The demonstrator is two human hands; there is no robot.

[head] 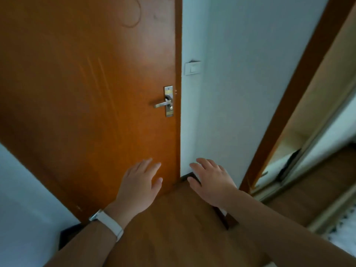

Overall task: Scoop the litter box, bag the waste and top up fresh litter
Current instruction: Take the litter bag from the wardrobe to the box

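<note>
Here we are, facing a tall orange-brown wooden door (86, 93), and as far as we can see it sits flush in its darker brown frame. Halfway up the door, near its right edge, there's a silver lever handle (162, 104) on an upright metal plate, lever pointing left. Just right of the door, a little higher than the handle, a white rectangular light switch (192, 68) sits on the pale blue-white wall (231, 103).

Now the hands, both out in front of us, low against the door. Our left hand (139, 185) hovers before the door's lower right corner, palm down, fingers straight and slightly spread, holding nothing. A white strap watch (107, 224) wraps its wrist. Our right hand (211, 183) is just past the door's right edge, in front of the dark skirting board (185, 175), fingers stretched and fanned, empty too. The two hands are near each other, not touching. Whether either one touches the door, we cannot tell.

Below the door runs a warm brown wood-look floor (173, 237). Well right of the door a second brown wooden frame (300, 79) slants upward. Left of the door's foot there's a dark shape (67, 236), too blurred to name.

And the litter box? We cannot tell where it is from here.
</note>
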